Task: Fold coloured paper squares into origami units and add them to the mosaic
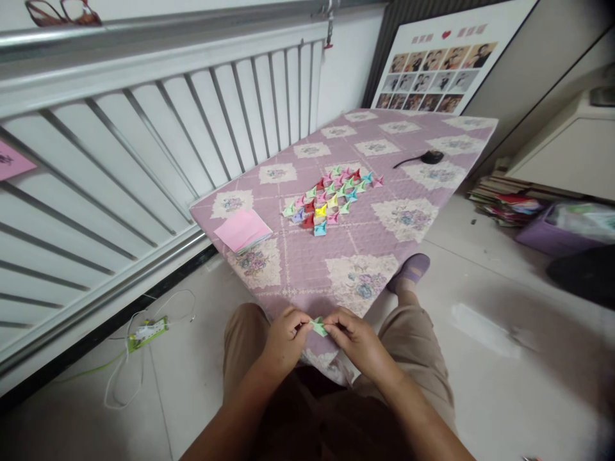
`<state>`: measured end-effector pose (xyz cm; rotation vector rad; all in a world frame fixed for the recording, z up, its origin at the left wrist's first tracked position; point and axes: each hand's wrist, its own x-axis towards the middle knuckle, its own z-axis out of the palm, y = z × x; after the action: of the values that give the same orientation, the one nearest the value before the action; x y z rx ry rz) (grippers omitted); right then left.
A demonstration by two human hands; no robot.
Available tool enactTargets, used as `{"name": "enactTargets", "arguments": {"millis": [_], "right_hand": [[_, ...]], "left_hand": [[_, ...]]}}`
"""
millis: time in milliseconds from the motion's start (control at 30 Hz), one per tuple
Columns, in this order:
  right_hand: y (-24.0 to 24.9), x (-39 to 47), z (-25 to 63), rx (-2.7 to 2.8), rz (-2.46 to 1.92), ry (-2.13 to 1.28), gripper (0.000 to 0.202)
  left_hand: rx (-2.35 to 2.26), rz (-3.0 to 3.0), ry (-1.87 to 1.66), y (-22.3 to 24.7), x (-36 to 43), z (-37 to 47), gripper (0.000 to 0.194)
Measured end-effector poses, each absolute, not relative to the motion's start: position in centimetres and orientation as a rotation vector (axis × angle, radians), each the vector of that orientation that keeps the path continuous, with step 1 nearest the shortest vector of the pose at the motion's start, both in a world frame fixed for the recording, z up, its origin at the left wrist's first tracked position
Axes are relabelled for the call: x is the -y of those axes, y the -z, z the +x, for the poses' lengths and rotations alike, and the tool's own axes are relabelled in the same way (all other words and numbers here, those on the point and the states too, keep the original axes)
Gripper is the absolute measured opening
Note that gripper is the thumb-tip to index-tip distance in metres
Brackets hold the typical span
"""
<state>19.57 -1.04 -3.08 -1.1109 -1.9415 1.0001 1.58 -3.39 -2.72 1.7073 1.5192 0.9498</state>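
Note:
Between my two hands is a small light-green folded paper piece (318, 326), held above the near corner of the cloth-covered table (307, 269). My left hand (288, 336) pinches its left end with thumb and forefinger. On the other side my right hand (353, 336) grips the right end the same way. Farther up the table lie several small folded paper figures (331, 195) in loose rows, coloured green, pink, red, blue, yellow and purple. To their left rests a stack of square paper sheets (244, 230) with a pink one on top.
A black object with a thin tail (430, 157) lies on the table's far right. Along the left wall runs a white radiator (144, 147). A power strip (148, 333) with white cables is on the floor. A photo board (432, 64) leans behind the table, and a purple bin (552, 230) stands right.

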Motion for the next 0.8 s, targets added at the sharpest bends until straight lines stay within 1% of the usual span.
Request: {"name": "enactTargets", "arguments": {"millis": [300, 567, 800], "right_hand": [[2.9, 0.8, 19.5, 1.881, -1.153, -0.928, 0.020], [3.9, 0.9, 20.4, 1.791, -1.214, -0.871, 0.019], [5.6, 0.8, 20.7, 1.808, -1.255, -0.775, 0.018]], "left_hand": [[-1.599, 1.594, -1.078, 4.0, 3.8, 1.8, 0.011], [-1.738, 1.545, -0.987, 5.1, 3.8, 1.8, 0.014], [-1.744, 1.599, -0.986, 6.3, 3.0, 1.5, 0.015]]}}
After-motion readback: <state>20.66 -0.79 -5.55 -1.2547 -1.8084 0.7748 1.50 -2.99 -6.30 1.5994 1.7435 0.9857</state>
